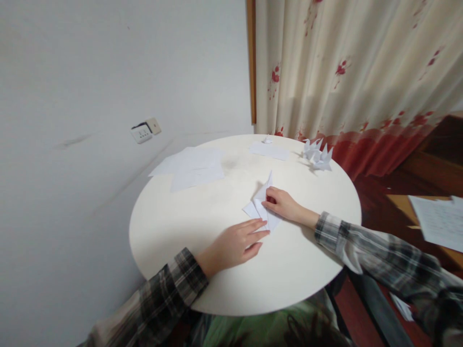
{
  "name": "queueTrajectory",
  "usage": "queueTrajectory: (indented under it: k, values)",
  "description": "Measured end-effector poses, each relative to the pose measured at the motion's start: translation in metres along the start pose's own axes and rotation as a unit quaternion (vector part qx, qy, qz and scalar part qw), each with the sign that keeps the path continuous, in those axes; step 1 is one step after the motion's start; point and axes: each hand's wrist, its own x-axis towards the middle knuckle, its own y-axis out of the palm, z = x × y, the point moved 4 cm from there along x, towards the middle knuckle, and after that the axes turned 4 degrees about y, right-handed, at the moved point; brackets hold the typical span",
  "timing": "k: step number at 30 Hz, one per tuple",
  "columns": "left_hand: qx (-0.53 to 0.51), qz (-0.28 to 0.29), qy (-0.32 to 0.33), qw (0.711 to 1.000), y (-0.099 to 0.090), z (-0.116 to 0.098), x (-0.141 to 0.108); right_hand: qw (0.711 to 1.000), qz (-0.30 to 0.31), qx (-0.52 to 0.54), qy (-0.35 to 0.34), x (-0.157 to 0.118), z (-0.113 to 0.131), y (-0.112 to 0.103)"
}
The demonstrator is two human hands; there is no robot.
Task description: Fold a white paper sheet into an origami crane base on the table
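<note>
A partly folded sheet of white paper (259,200) lies near the middle of the round white table (162,231), one pointed flap standing up from it. My right hand (280,201) pinches that flap between thumb and curled fingers on its right side. Fingers stretched out, my left hand (240,241) rests its fingertips on the paper's near edge. The part of the paper under both hands is hidden.
Several folded paper cranes (318,155) stand at the table's right rear edge. A flat paper sheet (269,150) and a small crumpled-looking paper piece (266,140) are at the back. Loose white sheets (197,166) lie at the left rear. Written pages (437,217) rest on wooden furniture at right.
</note>
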Motion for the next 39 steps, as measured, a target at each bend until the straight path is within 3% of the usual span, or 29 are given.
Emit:
queueTrajectory:
  k: [39]
  values:
    - [-0.016,0.003,0.0,1.0,-0.0031,0.0001,-0.0018,1.0,0.003,0.005,0.006,0.003,0.0003,0.0015]
